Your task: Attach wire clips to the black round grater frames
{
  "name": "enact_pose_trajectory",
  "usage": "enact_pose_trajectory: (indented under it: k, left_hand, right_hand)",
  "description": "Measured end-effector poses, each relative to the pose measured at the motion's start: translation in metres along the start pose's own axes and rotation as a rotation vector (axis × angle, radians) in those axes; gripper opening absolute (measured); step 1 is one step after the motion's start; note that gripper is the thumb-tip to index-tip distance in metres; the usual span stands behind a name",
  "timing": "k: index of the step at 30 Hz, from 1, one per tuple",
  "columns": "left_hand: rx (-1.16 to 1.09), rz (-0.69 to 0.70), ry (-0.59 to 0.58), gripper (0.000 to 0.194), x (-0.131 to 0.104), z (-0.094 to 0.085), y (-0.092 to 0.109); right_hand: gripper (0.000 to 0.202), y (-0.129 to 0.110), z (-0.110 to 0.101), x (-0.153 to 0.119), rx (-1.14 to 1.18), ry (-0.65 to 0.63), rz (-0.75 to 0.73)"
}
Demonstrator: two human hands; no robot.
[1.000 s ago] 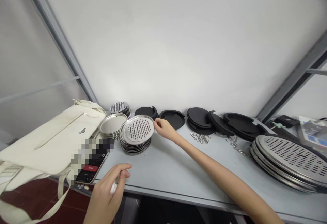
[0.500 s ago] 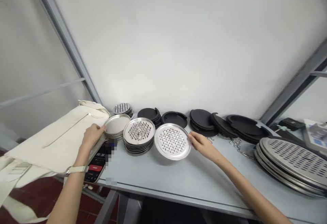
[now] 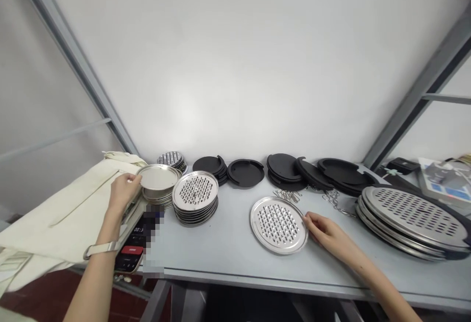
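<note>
At the left, my left hand (image 3: 124,192) pinches the rim of a plain round metal plate (image 3: 158,177), which is slightly lifted over a stack of similar plates (image 3: 157,198). Thumb and fingers of my right hand (image 3: 326,231) close on the right edge of a round metal grater disc (image 3: 279,225), low at the table top; I cannot tell whether it rests fully there. Between the two hands stands a stack of grater discs (image 3: 196,192), teeth and holes showing on the top one.
Black round holders (image 3: 246,172) line the wall, several of them stacked. Metal chains (image 3: 334,199) lie near larger oval perforated plates (image 3: 412,219) at the right. A cream bag (image 3: 81,199) and a phone (image 3: 131,250) occupy the left end of the table (image 3: 221,253).
My right hand has moved the grater disc right and down, toward the table top. My left hand has raised the plain plate slightly off its stack. The view has shifted a little.
</note>
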State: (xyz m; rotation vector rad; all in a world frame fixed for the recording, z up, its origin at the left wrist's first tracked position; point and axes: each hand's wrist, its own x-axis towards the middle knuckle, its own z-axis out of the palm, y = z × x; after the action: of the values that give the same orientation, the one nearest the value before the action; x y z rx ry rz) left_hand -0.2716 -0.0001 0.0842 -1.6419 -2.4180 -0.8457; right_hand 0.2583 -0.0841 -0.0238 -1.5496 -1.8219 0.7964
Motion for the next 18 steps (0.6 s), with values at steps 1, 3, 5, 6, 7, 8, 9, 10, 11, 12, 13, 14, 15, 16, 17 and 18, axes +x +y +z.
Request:
enact_pose_trajectory:
  k: [1, 3, 5, 6, 7, 8, 9, 10, 11, 12, 13, 14, 15, 16, 17, 18]
  left_hand:
    - [0.025, 0.009, 0.024, 0.022, 0.001, -0.007, 0.008]
    - [0.054, 0.057, 0.048, 0.025, -0.002, -0.024, 0.024]
    - [0.083, 0.061, 0.121, 0.026, -0.010, -0.042, 0.041]
    - [0.132, 0.080, 0.187, 0.026, -0.017, -0.052, 0.050]
    - [0.174, 0.116, 0.242, 0.028, -0.025, -0.062, 0.058]
    - [0.202, 0.143, 0.275, 0.029, -0.035, -0.073, 0.066]
    - [0.216, 0.151, 0.298, 0.026, -0.045, -0.083, 0.073]
    - [0.215, 0.154, 0.318, 0.022, -0.056, -0.092, 0.080]
    - [0.205, 0.154, 0.303, 0.020, -0.068, -0.100, 0.087]
    - [0.169, 0.155, 0.283, 0.022, -0.080, -0.104, 0.092]
    - [0.123, 0.177, 0.222, 0.023, -0.093, -0.105, 0.098]
    - [0.056, 0.223, 0.153, 0.024, -0.105, -0.102, 0.103]
    - [-0.013, 0.278, 0.072, 0.025, -0.118, -0.095, 0.107]
    - [-0.070, 0.310, -0.029, 0.026, -0.130, -0.086, 0.110]
    - [-0.106, 0.343, -0.158, 0.027, -0.141, -0.074, 0.113]
    - [-0.127, 0.370, -0.283, 0.027, -0.150, -0.060, 0.115]
  right_hand:
    - [0.037, 0.000, 0.000, 0.000, 0.012, -0.004, 0.001]
    - [0.037, 0.000, -0.001, -0.001, 0.019, -0.013, 0.005]
    - [0.036, 0.003, -0.001, -0.002, -0.001, -0.011, 0.015]
    - [0.035, 0.004, -0.002, -0.003, -0.023, -0.002, 0.019]
    - [0.034, 0.006, -0.002, -0.004, -0.053, 0.012, 0.022]
    - [0.033, 0.008, -0.002, -0.005, -0.087, 0.029, 0.023]
    - [0.032, 0.009, -0.002, -0.007, -0.123, 0.045, 0.025]
    - [0.031, 0.011, -0.002, -0.009, -0.156, 0.059, 0.027]
    - [0.031, 0.012, -0.002, -0.010, -0.184, 0.076, 0.030]
    - [0.031, 0.013, -0.001, -0.011, -0.207, 0.095, 0.033]
    - [0.031, 0.015, -0.001, -0.011, -0.227, 0.117, 0.038]
    - [0.031, 0.016, 0.000, -0.011, -0.244, 0.138, 0.042]
    - [0.032, 0.017, 0.000, -0.011, -0.260, 0.157, 0.044]
    - [0.033, 0.018, 0.000, -0.010, -0.273, 0.173, 0.044]
    - [0.034, 0.019, 0.000, -0.010, -0.280, 0.182, 0.044]
    - [0.035, 0.020, 0.000, -0.009, -0.280, 0.185, 0.046]
